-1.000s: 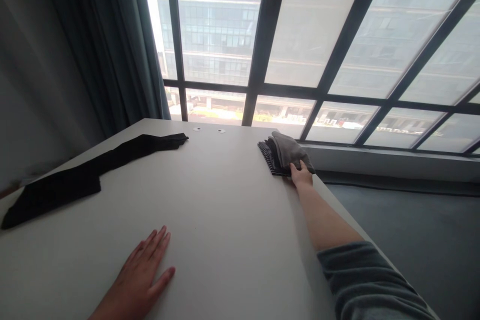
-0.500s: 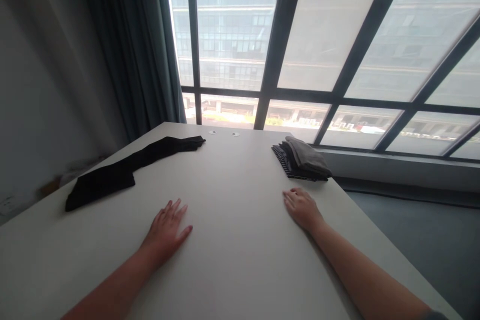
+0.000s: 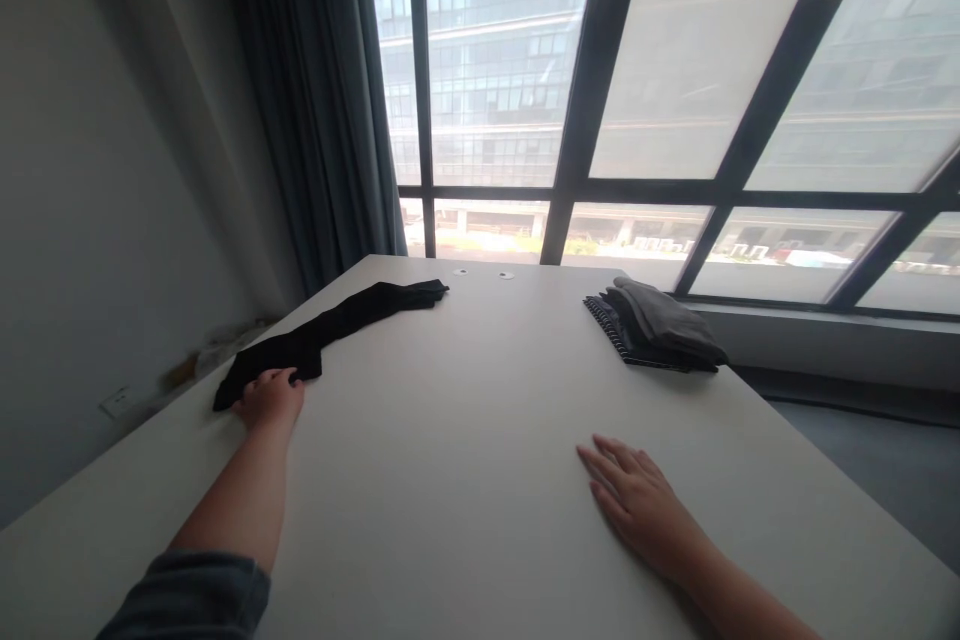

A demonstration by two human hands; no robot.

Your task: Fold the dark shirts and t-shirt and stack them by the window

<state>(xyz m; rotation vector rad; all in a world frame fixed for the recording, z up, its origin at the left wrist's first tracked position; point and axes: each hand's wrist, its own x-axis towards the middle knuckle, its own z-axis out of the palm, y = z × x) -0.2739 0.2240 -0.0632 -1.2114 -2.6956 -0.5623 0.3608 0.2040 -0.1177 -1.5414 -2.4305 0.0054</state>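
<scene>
My left hand (image 3: 271, 400) reaches to the near end of a long black garment (image 3: 352, 311), its fingers curled over the cloth's edge. The garment lies stretched out along the table's left side; its kind cannot be made out. My right hand (image 3: 637, 495) rests palm down on the white table (image 3: 450, 460), fingers apart and holding nothing. Beyond it, near the right edge, is a stack of folded clothes (image 3: 660, 325), grey on top, with dark and patterned fabric beneath.
Two small round white fittings (image 3: 506, 275) sit in the tabletop at the far end. A large window (image 3: 502, 70) rises behind the table, with a dark curtain (image 3: 315, 120) at its left. A wall socket (image 3: 118, 402) shows at the left.
My left hand has moved forward and left from the bare table onto the black garment. My right hand has drawn back from the stack, fingers now spread. The view has swung left.
</scene>
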